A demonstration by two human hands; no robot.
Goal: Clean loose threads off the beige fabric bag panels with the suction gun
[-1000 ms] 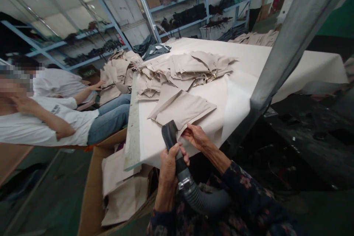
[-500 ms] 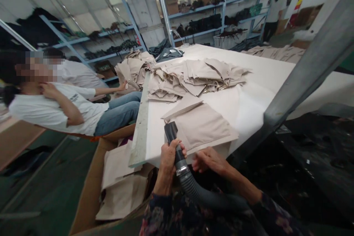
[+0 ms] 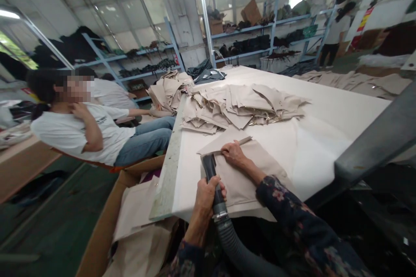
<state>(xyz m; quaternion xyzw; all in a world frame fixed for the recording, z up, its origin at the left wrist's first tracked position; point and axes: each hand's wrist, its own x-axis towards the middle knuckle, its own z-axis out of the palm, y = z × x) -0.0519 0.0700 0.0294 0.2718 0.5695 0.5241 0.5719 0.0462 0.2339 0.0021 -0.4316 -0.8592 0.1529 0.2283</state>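
My left hand [image 3: 205,197] is wrapped around the black nozzle of a vacuum hose [image 3: 209,168], whose grey ribbed tube curves down past my lap. The nozzle's flat mouth lies at the left corner of a beige sewn fabric piece [image 3: 256,177] near the front of the table. My right hand [image 3: 234,154] reaches across this piece, fingers closed on its folded upper edge just right of the nozzle; the fingertips are partly hidden. Beyond it is a heaped pile of similar beige pieces [image 3: 234,104] with small metallic bits along their edges.
A cardboard box [image 3: 107,216] holding beige pieces stands left of the white-covered table [image 3: 328,95]. A seated person [image 3: 97,130] is beyond the box. A slanted grey metal beam [image 3: 377,134] crosses at right. Loaded blue shelves [image 3: 240,32] line the back wall.
My right hand has moved from the table's front edge up and forward onto the fabric piece's upper edge. The left hand keeps the nozzle at the corner. The view has shifted slightly.
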